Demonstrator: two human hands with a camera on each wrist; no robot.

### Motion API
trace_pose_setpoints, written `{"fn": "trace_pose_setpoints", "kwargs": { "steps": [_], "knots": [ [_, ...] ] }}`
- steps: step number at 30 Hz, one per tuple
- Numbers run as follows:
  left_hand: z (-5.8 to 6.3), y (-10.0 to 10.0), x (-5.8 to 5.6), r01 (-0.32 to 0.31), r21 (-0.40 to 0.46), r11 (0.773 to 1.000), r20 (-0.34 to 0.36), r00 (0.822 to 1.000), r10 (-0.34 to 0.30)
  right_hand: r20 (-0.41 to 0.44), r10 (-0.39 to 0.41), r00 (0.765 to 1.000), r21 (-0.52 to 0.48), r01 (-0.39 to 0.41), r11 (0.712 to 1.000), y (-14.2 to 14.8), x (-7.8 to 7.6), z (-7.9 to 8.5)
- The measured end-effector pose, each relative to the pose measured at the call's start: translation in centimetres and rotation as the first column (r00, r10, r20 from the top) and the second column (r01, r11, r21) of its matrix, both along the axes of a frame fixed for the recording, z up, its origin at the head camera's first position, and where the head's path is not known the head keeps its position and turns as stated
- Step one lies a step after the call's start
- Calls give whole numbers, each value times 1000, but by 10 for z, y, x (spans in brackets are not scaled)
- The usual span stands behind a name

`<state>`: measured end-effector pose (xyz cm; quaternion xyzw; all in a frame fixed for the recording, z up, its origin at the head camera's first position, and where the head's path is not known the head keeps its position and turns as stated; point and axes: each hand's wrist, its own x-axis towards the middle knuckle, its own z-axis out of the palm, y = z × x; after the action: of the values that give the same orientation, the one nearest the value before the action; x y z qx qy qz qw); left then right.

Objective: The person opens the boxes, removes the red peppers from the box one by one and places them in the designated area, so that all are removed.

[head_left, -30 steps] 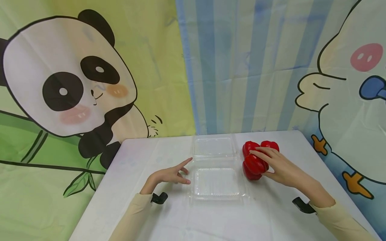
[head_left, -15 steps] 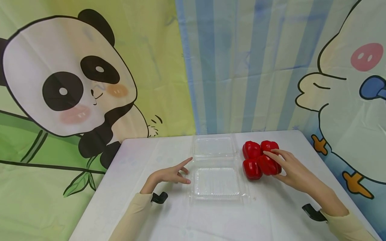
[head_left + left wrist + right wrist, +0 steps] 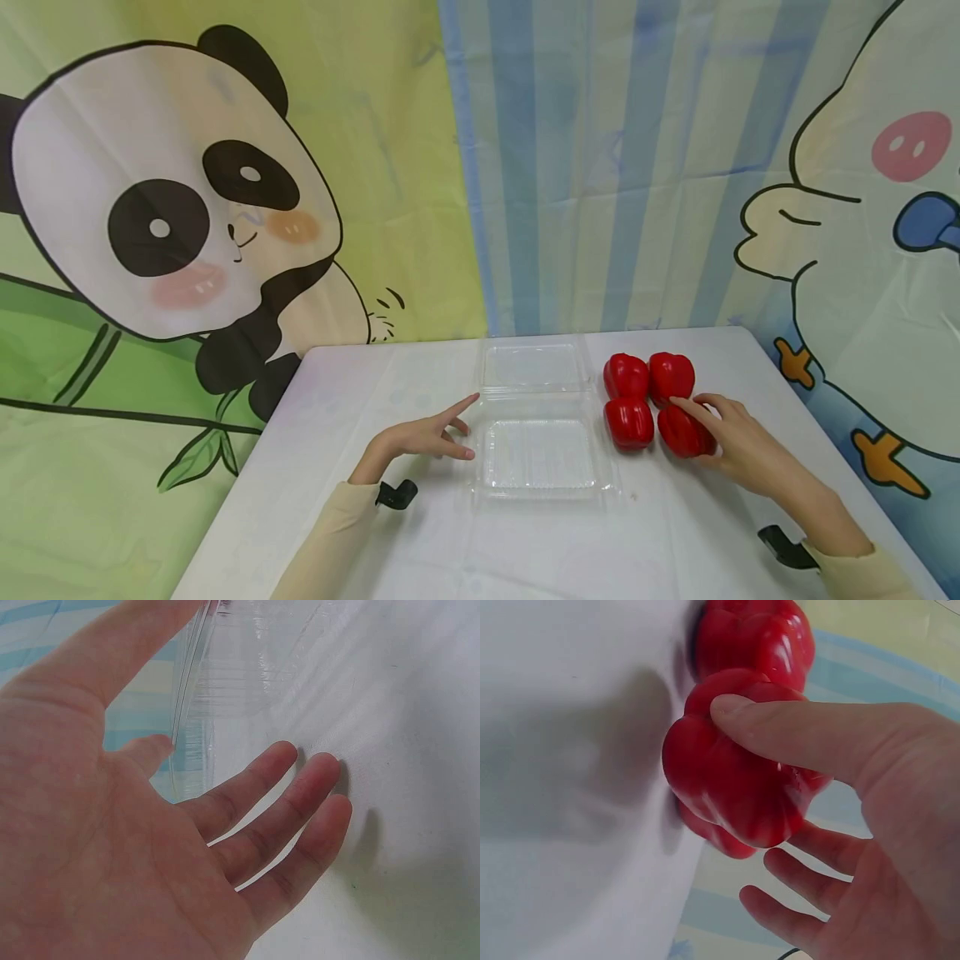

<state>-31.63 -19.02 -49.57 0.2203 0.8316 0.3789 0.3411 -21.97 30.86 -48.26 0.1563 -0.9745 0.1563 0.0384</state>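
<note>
My right hand (image 3: 750, 450) pinches a red bell pepper (image 3: 681, 435) at the front right of a small cluster. In the right wrist view my thumb lies across this pepper (image 3: 724, 776), and three fingers spread loosely below it. Left of it sits another red bell pepper (image 3: 629, 422); two more, a left one (image 3: 626, 377) and a right one (image 3: 671, 377), stand behind. My left hand (image 3: 423, 435) has its fingers spread at the left edge of a clear plastic clamshell box (image 3: 538, 454), holding nothing. In the left wrist view its fingers (image 3: 277, 825) hover close over the white cloth.
The box's transparent lid (image 3: 534, 367) lies folded back toward the far edge of the white table (image 3: 525, 550). A printed cloth backdrop (image 3: 375, 167) with a panda and stripes rises right behind the table.
My right hand has carried the pepper rightward from over the left peppers and lowered it at the cluster's front right. The left hand and box have stayed put.
</note>
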Motion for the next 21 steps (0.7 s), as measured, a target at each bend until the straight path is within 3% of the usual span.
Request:
{"fn": "trace_pose_setpoints", "kwargs": {
  "steps": [7,21],
  "knots": [
    [0,1,0,-2,-6,1000,-3,1000,2,11,-18,1000,8,18,1000,-1,-3,-11],
    [2,0,1,4,10,1000,7,1000,-5,-22,1,1000,16,0,1000,-8,-13,-16]
  ]
}}
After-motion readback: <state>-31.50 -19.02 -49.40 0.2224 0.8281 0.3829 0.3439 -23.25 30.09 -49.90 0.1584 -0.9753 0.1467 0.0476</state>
